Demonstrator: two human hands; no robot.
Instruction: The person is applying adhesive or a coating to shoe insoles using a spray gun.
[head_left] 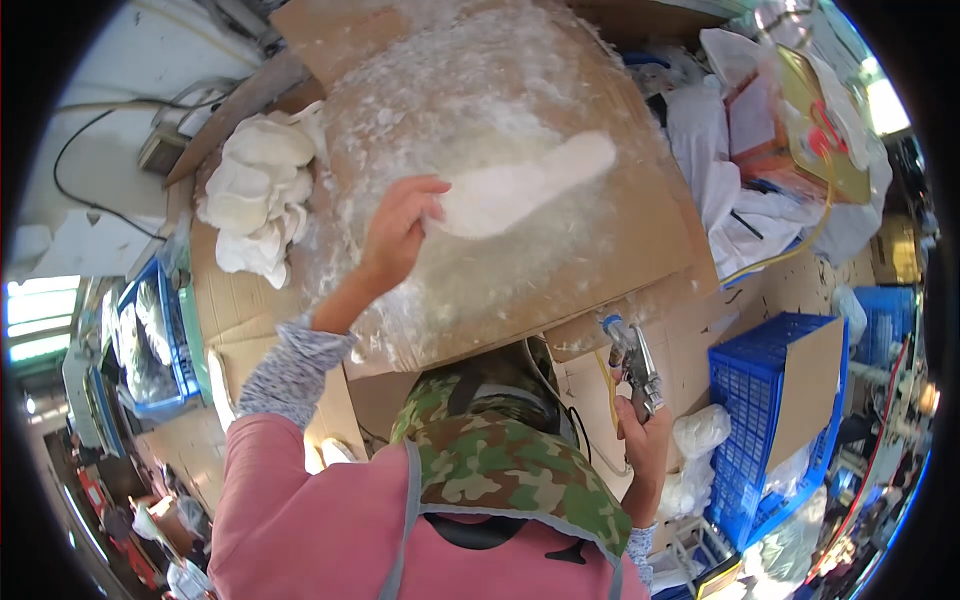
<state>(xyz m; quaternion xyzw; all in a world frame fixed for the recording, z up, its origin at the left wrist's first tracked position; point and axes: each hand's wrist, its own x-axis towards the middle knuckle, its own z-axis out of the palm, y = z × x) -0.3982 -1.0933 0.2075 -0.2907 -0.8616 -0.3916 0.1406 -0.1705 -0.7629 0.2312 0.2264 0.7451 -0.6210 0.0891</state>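
I record a white sole-shaped piece (pixel 525 188) over a brown cardboard surface (pixel 645 235) flecked with white fibres (pixel 480 70); silvery spray gun (pixel 641 378); off-white pieces (pixel 255 180) at left; blue crate (pixel 738 435) at right; green-brown-tan camouflage apron (pixel 510 470), grey-edged; pink top (pixel 285 510); mottled grey-white sleeve (pixel 292 372).

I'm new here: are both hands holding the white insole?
No, the left hand holds the insole; the right hand holds a spray gun.

Your left hand (pixel 400 228) holds a white insole (pixel 525 187) over the cardboard (pixel 642 225) — your right hand (pixel 645 432), a spray gun (pixel 638 368) by the cardboard's near edge.
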